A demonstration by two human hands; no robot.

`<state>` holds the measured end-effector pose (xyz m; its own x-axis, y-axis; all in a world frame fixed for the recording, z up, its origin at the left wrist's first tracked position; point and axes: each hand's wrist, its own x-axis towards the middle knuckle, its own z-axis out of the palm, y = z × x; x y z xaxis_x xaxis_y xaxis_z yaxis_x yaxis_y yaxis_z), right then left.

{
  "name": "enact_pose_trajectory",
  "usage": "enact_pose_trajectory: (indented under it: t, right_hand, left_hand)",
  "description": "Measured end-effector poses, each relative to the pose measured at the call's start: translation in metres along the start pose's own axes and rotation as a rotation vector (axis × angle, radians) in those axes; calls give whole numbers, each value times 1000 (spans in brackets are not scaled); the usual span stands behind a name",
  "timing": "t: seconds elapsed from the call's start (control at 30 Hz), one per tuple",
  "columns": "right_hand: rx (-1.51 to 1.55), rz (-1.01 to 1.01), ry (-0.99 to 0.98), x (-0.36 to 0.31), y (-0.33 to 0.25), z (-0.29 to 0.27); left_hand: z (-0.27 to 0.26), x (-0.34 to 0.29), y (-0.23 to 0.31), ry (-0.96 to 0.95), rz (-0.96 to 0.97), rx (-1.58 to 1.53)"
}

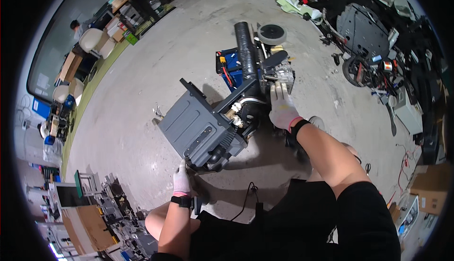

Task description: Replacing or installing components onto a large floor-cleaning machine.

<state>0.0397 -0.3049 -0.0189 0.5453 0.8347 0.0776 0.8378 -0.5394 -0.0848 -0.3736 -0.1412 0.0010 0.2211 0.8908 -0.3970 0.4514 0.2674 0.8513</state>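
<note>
A bulky machine stands on the floor in front of me. Its left part is a dark grey ribbed housing (191,124); a thick black-wrapped tube (245,48) sticks out from its far side, near a grey-rimmed wheel (272,34). My left hand (181,179), in a white glove, is at the near corner of the housing, with fingers closed on its edge and partly hidden. On the right, my gloved right hand (283,110) lies with fingers stretched out flat against the machine, beside a silvery metal part (284,74). White fittings (237,114) show between the hands.
A blue crate-like box (231,62) with a red cable sits behind the tube. Scrap parts and a large dark panel (362,29) heap up at the right. A black cable (245,199) lies near my legs. Equipment and a cardboard box (90,228) stand at lower left.
</note>
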Motion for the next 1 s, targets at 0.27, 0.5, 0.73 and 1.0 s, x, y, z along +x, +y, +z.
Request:
enact_pose_trajectory:
  t: [0.27,0.5,0.73,1.0]
  right_hand:
    - [35,64,25,1,-3,-4]
    - [400,-366,194,-37,-60,-32]
    - [810,216,-82,4,-97,25]
    - [128,-301,36,64,-87,48]
  left_hand:
    - [43,58,44,265,997,910]
    - [67,60,42,30,865,1130]
    - [55,72,31,42,864,1093]
    - [48,85,30,19,901,1070]
